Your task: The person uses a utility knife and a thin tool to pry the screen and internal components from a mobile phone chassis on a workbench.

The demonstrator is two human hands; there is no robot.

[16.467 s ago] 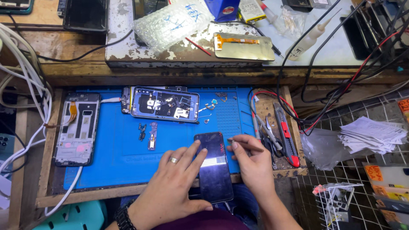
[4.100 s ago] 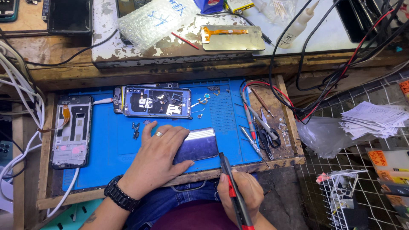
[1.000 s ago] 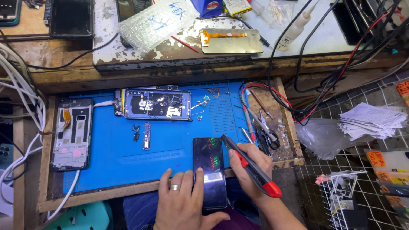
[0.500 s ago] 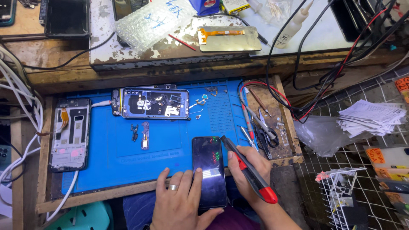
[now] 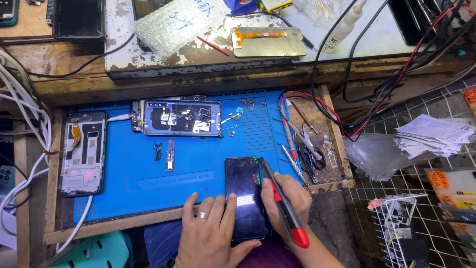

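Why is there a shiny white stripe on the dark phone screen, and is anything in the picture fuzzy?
In the head view, the stripe on the phone screen is glare from a light overhead; the left hand steadies it and the right hand holds a red and black tool. The blue mat is evenly lit and sharp; straight edges bow slightly near the frame's corners.

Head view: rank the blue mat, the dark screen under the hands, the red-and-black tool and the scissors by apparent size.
1. blue mat, far the largest.
2. dark screen.
3. red-and-black tool: about as long as the screen but much thinner.
4. scissors, smallest, though they lie farther from the camera.
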